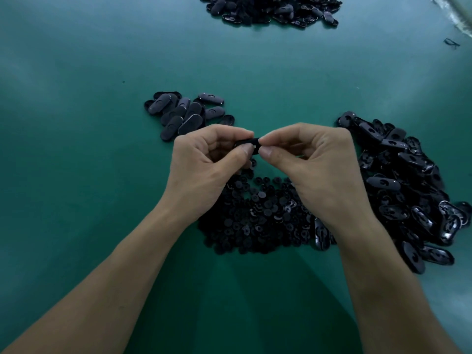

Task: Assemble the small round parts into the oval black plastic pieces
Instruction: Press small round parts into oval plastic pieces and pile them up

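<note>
My left hand (207, 164) and my right hand (314, 162) meet above the green table, and both pinch one oval black piece (246, 143) between thumb and fingers. Most of that piece is hidden by my fingertips. Whether a small round part sits in it cannot be seen. Directly below my hands lies a heap of small round black parts (258, 215). Several oval pieces (408, 190) are piled to the right of my right hand. A smaller group of oval pieces (184, 113) lies just beyond my left hand.
The work surface is a green table mat (76, 123). Another pile of black oval pieces (270, 10) lies at the far edge. A small dark scrap (451, 42) lies at the far right.
</note>
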A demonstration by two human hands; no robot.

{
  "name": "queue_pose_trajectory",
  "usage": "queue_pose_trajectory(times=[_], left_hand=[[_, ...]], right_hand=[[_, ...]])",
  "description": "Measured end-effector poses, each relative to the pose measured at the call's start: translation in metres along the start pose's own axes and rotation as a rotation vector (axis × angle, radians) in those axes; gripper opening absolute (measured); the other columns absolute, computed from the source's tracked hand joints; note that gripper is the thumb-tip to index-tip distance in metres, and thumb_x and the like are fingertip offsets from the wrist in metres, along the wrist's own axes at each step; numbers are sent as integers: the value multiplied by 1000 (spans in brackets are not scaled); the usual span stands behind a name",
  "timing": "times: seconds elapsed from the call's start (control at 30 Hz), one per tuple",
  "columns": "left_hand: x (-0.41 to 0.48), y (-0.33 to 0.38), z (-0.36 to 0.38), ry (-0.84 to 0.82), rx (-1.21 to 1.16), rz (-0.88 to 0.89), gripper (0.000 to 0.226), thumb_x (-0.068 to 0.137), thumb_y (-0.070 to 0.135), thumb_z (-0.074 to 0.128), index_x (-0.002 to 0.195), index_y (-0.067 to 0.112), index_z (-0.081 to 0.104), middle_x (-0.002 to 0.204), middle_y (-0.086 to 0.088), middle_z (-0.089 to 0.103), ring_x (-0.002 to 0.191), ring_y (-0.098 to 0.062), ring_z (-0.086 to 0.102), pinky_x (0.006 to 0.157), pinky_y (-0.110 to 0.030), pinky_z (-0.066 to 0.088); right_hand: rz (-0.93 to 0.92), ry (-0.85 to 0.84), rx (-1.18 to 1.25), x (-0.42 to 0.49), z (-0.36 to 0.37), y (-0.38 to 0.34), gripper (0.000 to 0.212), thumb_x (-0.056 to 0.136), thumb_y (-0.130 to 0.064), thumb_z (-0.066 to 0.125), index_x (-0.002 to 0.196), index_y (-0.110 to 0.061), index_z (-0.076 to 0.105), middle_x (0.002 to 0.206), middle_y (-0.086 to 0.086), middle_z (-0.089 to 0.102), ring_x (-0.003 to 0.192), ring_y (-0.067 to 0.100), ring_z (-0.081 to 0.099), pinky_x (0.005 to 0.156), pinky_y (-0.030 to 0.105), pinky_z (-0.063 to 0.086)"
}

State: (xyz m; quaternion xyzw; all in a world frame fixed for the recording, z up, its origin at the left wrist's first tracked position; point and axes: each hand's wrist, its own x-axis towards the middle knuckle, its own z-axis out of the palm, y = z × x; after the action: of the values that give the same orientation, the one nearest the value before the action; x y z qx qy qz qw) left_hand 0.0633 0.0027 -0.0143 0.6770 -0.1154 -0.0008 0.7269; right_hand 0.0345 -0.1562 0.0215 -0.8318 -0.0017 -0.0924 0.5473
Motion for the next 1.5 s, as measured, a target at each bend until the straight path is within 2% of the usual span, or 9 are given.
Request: queue_pose_trajectory(times=[0.13,0.23,0.4,0.67,0.9,1.17,1.5], left_hand=[[0,0,-1,-4,0,1,17,88,-1,70,95,14,72,77,6,75,64,-6,69,64,-17,54],[0,-1,-1,-4,-5,3,18,88,1,71,96,17,72,77,7,75,65,-6,69,64,-16,53],[0,-2,-2,8,-6,0,18,88,2,71,96,18,72,78,5,76,65,-8,70,63,-18,55],[0,-1,-1,4,-29,-1,18,87,0,72,95,16,71,79,4,76,67,-10,71,65,-19,56],[0,-1,-1,-16,-45,-7,18,87,-2,71,94,15,71,79,3,76,68,-9,71,65,-19,55],[1,0,0,-14,-40,-19,20,86,-6,71,91,13,70,77,5,76,68,-6,70,66,-19,56],[0,0,0,-29,-55,-16,21,88,-9,67,93,12,70,79,5,76,71,-7,71,70,-20,58]], right_hand=[[26,13,2,0,-2,2,16,84,-14,80,83,-30,77,75,-10,74,70,8,69,68,25,53],[42,38,4,0,-3,1,18,84,-14,79,87,-31,75,73,-9,72,70,10,69,69,31,57],[23,41,23,0,-3,-3,17,88,-13,75,89,-29,74,73,-12,72,70,6,68,68,21,52],[19,45,-6,-1,-1,-6,14,87,-15,76,84,-28,72,75,-10,74,72,8,72,71,26,57],[22,54,-10,-3,7,-6,14,83,-13,78,81,-26,75,72,-11,74,67,3,70,65,18,54],[3,90,-66,-5,14,-7,20,83,-9,76,79,-28,73,69,-13,73,66,1,70,64,16,55],[14,63,-34,-5,12,-6,20,84,-8,74,80,-27,72,72,-9,74,68,7,72,68,29,60]])
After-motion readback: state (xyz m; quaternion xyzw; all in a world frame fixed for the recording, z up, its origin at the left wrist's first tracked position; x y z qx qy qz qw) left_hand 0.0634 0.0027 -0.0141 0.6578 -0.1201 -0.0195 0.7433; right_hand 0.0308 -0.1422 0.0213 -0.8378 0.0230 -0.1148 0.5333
